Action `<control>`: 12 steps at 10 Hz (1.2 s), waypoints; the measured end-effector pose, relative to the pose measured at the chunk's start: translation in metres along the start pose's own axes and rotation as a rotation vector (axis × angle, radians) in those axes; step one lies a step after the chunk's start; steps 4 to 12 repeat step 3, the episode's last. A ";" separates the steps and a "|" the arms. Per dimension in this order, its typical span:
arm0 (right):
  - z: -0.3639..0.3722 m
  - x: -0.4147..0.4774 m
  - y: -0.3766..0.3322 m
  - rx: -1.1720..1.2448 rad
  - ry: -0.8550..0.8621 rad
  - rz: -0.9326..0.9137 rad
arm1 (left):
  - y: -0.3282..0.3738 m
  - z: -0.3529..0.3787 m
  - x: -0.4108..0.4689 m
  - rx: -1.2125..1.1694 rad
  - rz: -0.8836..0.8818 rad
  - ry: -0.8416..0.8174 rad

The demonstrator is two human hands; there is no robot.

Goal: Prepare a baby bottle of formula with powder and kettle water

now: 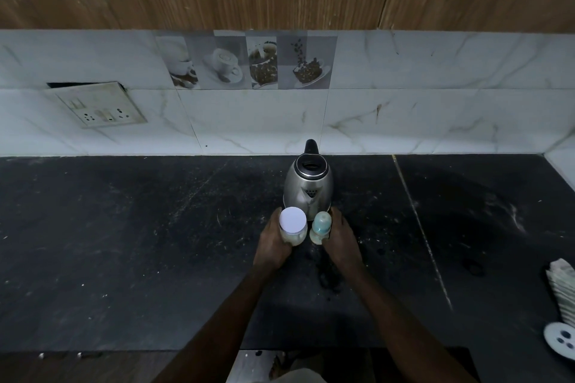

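Nearest the person, just in front of the kettle, both hands were occupied. The left hand [273, 242] was wrapped round a small clear jar with a flat white lid [293, 225], holding it by the body below the lid. The right hand [340, 242] held a small translucent baby bottle with a teal cap [320, 227], with the fingers closed round its lower half. Jar and bottle were side by side, almost touching, directly before the kettle's spout. Whether they stood on the dark stone worktop [155, 242] or were lifted off it could not be told.

The bottle looked light and stiff, probably plastic, so it would tip easily. It would be best gripped round the waist while the cap was unscrewed. The jar seemed light too, and its smooth wall could be slippery. The lid's rim was the place to twist.

Just behind them stood the rounded steel kettle with a black lid and handle [308, 186], its handle on the far side. It would be heavy if full and possibly hot, so it should be taken only by that handle.

Well right of the kettle lay a folded pale cloth [561, 289]. Far left of it, on the marble-tiled wall, hung a loose switch panel [96, 106].
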State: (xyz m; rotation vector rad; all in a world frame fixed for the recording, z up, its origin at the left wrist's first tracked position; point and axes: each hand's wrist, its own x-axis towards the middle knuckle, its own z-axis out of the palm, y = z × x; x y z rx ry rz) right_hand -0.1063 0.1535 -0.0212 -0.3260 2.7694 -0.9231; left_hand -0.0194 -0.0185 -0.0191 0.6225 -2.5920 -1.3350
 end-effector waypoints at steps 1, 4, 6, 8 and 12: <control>-0.005 -0.006 0.004 -0.024 0.031 -0.008 | -0.010 0.006 0.002 0.082 -0.021 0.018; -0.028 -0.026 0.005 -0.073 0.048 0.000 | -0.015 0.007 0.003 0.270 0.081 0.243; -0.028 -0.026 0.005 -0.073 0.048 0.000 | -0.015 0.007 0.003 0.270 0.081 0.243; -0.028 -0.026 0.005 -0.073 0.048 0.000 | -0.015 0.007 0.003 0.270 0.081 0.243; -0.028 -0.026 0.005 -0.073 0.048 0.000 | -0.015 0.007 0.003 0.270 0.081 0.243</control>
